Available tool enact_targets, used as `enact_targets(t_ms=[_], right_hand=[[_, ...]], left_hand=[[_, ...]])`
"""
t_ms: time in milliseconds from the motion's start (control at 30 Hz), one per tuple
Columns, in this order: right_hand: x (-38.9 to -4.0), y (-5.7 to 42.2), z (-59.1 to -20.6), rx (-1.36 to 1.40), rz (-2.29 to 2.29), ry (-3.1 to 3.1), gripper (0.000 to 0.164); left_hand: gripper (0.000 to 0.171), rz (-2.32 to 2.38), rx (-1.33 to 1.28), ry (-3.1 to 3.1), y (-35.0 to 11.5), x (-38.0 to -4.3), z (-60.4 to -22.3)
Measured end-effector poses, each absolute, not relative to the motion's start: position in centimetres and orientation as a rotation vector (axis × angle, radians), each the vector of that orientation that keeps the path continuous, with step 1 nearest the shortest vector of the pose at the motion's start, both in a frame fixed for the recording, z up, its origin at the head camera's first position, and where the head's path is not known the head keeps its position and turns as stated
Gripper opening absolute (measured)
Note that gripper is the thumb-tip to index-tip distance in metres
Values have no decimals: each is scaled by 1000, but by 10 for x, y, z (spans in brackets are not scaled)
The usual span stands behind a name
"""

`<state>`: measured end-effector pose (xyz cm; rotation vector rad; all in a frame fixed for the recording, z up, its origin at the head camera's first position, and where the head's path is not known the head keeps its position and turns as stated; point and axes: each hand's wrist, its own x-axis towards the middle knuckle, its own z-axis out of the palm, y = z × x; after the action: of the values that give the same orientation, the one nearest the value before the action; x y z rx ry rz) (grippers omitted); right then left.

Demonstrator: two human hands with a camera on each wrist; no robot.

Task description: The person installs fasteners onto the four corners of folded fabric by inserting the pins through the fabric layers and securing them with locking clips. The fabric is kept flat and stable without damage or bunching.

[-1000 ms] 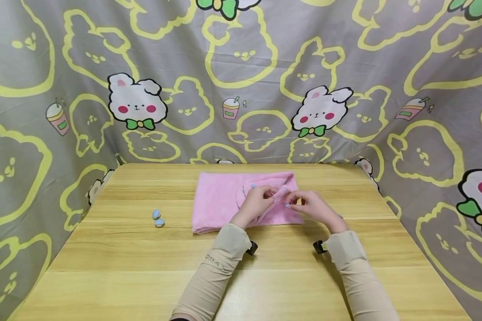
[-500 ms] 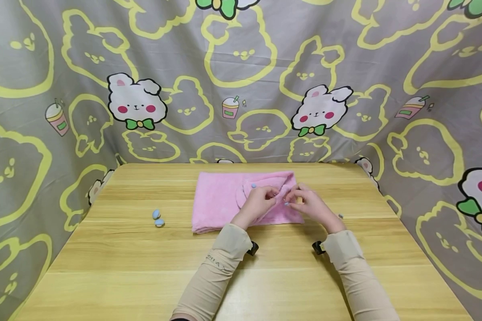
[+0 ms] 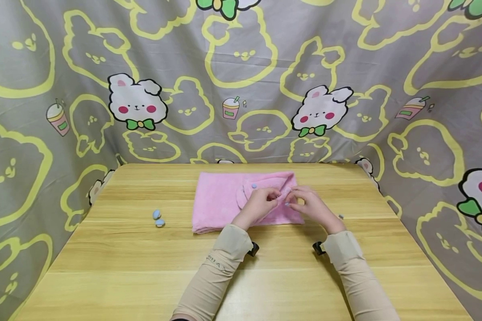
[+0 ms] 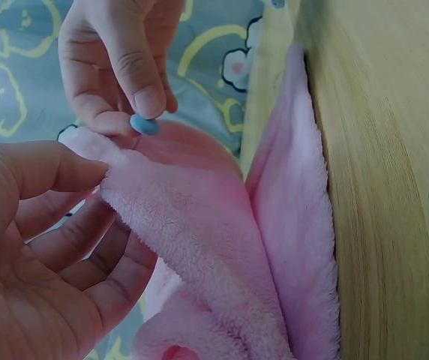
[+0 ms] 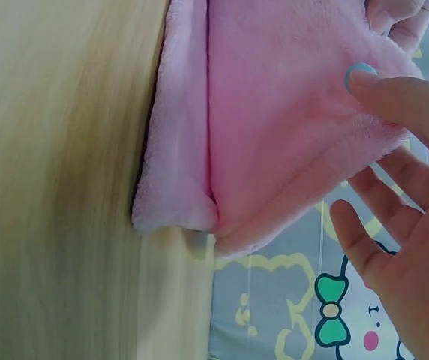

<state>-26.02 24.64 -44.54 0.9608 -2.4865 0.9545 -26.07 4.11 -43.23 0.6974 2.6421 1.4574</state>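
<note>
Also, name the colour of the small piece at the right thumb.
Blue; the small piece shows best in the left wrist view.

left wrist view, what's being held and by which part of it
The left hand pinches the pink cloth by its raised edge; the right hand pinches a small blue piece, exact spot unclear.

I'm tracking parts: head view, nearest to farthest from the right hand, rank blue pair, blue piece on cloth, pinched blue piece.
1. Pinched blue piece, in right hand
2. Blue piece on cloth, further left
3. Blue pair, farthest left
</note>
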Motion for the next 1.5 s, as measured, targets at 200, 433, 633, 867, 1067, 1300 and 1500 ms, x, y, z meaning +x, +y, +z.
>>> enact_targets(t_ms=[200,433,633,867,1067,1300,1500], right_hand=[[-262,245,-448,975,950,-2457,17],[-260,244,-451,954,925,-2456,15],[-259,243,-452,975,932,-2409,17],[-260,241,-453,983,951,-2394,18],[-261,239,-451,965,970,-2398,18],[-260,238,-452,926,1006,-2419,21],[-260,238,-454,860,1046,-2396,45]], left_hand=[[20,1413,731,2671,41,-260,-432],[22,1381,761,2683,41,-257,-431],[22,1349,760,2699,40,-257,-431],[20,1354,771,2674,38,-258,-431],[25,1300,712,2722,35,-258,-428],[20,1077,886,2935,40,-258,-428],[19,1077,961,2976,43,-257,-429]])
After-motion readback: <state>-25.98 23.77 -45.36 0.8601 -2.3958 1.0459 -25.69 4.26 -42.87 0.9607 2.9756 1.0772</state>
